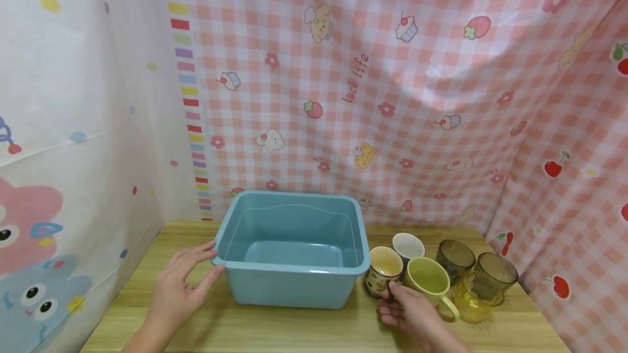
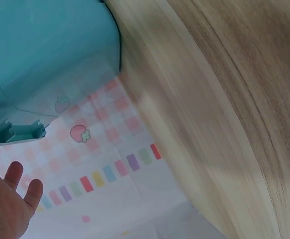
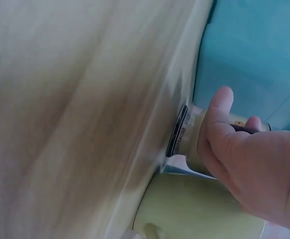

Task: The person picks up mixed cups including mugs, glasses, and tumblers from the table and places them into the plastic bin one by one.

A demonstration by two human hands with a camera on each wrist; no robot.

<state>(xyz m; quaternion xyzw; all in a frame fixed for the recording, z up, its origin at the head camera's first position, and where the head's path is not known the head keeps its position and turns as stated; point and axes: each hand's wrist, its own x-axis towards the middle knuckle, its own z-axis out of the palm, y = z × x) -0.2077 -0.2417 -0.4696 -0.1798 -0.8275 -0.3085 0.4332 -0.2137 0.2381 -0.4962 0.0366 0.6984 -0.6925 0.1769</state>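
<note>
A light blue plastic tub (image 1: 289,290) stands on the wooden table. My left hand (image 1: 179,285) touches its rim at the near left corner, with fingers extended; in the left wrist view, fingertips of that hand (image 2: 8,199) are right under the rim. To the right of the tub, my right hand (image 1: 409,312) grips a small cream mug with dark spots (image 1: 378,282) by its handle. The right wrist view shows the fingers curled at the handle and dark lettering round the mug's base (image 3: 179,134). The mug is upright, close beside the tub.
A yellow-green mug (image 1: 429,277) stands just right of the held mug, its handle toward me. Behind is a white-lined cup (image 1: 408,245). Further right are brown glasses (image 1: 453,257) and a yellow glass (image 1: 473,298). A pink checked cloth (image 1: 343,124) hangs behind.
</note>
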